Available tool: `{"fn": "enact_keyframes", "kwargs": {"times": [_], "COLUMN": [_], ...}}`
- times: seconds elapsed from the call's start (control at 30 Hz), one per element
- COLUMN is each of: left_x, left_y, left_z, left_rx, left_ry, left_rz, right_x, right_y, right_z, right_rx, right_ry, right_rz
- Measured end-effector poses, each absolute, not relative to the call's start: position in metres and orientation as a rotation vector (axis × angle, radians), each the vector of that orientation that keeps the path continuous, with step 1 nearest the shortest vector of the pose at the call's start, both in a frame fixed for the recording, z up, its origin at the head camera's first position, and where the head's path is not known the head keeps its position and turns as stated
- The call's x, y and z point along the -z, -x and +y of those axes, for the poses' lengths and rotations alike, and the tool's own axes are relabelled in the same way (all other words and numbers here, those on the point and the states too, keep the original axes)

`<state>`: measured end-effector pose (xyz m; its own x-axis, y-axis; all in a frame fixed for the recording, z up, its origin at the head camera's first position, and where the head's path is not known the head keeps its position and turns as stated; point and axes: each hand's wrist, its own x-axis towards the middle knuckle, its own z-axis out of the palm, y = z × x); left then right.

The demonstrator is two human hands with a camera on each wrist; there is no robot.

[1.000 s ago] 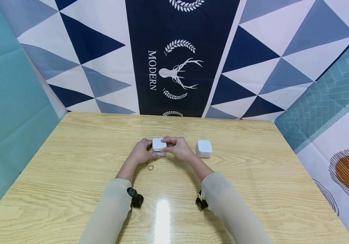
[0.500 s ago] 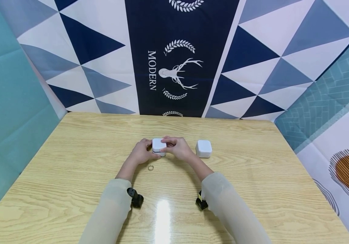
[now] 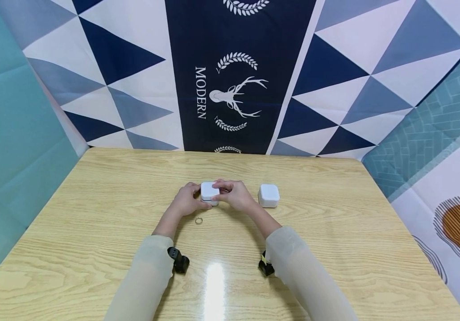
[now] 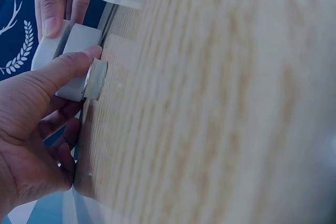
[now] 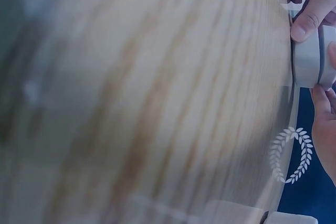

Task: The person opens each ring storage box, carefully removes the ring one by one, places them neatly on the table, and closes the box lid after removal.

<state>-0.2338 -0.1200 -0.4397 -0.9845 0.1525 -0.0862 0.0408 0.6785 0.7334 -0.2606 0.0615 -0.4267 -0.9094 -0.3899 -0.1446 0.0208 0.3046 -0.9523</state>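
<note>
A small white box with rounded corners stands on the table between both hands. My left hand (image 3: 184,200) grips its lower part (image 4: 84,38) from the left, thumb on the near side. From the right, my right hand (image 3: 235,195) pinches the box's lid (image 3: 209,190) between thumb and fingers. A dark seam shows between lid and lower part in the wrist views. The inside of the box is hidden. A thin metal ring (image 4: 96,80) lies on the table just in front of the box, near the left thumb, touched by neither hand in the head view.
A second small white box (image 3: 269,196) stands to the right of the hands. The wooden table (image 3: 326,249) ends at a patterned cloth (image 3: 230,133) behind it. Glare from a lamp falls on the table's near middle.
</note>
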Motion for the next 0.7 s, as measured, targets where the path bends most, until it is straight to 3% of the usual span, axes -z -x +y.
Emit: {"fn": "enact_keyframes", "kwargs": {"times": [0.7], "left_x": [0.4415], "left_y": [0.2334], "left_z": [-0.1197], "left_rx": [-1.215], "left_ry": [-0.170], "left_rz": [2.743], "right_x": [0.4285], "right_y": [0.2593], "right_z": [0.0620], "right_rx": [1.660], "right_ry": [0.330], "right_rz": [2.229]}}
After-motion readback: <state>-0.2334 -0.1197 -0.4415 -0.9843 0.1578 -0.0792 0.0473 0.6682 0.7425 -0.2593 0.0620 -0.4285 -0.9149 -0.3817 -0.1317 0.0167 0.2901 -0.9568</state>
